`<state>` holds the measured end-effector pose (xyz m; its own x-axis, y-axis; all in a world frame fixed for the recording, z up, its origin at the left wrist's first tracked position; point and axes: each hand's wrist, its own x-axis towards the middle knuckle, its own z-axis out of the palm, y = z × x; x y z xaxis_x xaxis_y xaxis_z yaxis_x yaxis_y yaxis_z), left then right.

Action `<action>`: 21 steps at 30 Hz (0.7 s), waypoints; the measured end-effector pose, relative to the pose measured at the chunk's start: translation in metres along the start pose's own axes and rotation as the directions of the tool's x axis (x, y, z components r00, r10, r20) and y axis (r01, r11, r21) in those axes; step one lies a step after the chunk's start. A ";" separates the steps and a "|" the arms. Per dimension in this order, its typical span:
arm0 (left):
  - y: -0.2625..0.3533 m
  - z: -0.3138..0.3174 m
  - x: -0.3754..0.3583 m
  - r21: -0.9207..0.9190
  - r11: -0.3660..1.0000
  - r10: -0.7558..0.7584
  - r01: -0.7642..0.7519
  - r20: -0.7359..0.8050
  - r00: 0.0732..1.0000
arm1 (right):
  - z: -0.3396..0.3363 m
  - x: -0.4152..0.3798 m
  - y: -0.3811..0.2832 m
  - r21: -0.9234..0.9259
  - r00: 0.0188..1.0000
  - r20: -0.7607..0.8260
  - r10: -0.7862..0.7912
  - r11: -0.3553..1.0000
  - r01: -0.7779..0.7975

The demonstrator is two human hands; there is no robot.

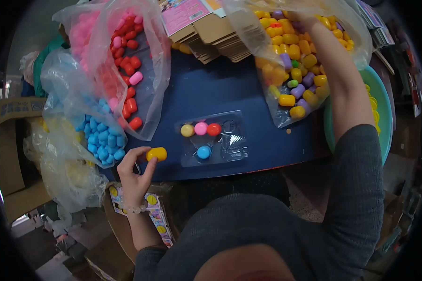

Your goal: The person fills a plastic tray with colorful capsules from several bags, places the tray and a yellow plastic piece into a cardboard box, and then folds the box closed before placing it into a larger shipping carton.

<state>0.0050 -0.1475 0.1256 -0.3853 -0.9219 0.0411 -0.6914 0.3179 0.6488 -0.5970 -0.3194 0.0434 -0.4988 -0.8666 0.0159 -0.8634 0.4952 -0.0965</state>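
Observation:
My left hand (135,175), a beaded bracelet at its wrist, pinches a yellow plastic barrel-shaped capsule (156,154) above the table's front left. Beside it lies a clear plastic tray (213,159). In the tray's upper row are a pale yellow piece (187,130), a pink piece (200,129) and a red piece (214,129); a blue piece (204,151) sits below them. My right hand (309,19) reaches into the clear bag (279,119) of yellow, orange and purple capsules at the upper right. Its fingers are hidden.
Bags of red and pink pieces (131,105) and blue pieces (105,139) lie at the left. Stacked cardboard (220,35) stands at the back. A turquoise basin (384,100) with yellow pieces is beyond the table's right edge. A cardboard box (119,220) stands below the left arm.

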 end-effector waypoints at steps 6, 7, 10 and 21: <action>-0.021 0.023 -0.019 -0.093 0.996 -0.014 0.001 -0.129 0.991 | -0.111 -0.123 -0.056 -0.074 0.965 0.211 -0.157 0.982 0.176; -0.023 0.027 -0.018 -0.099 0.994 0.022 -0.036 -0.136 0.991 | -0.130 -0.163 -0.074 0.027 0.931 0.255 -0.261 0.964 0.263; -0.021 0.040 -0.008 -0.117 0.988 0.093 -0.106 -0.109 0.990 | -0.136 -0.261 -0.114 0.261 0.643 0.084 -0.761 0.639 0.723; -0.026 0.080 0.008 -0.085 0.983 0.159 -0.165 -0.072 0.985 | -0.002 -0.344 -0.223 0.179 0.384 -0.048 -0.922 0.370 0.912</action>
<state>-0.0290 -0.1457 0.0488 -0.4452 -0.8732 0.1984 -0.5639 0.4455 0.6954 -0.2327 -0.1314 0.0611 0.6012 -0.7862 0.1427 -0.7607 -0.6178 -0.1992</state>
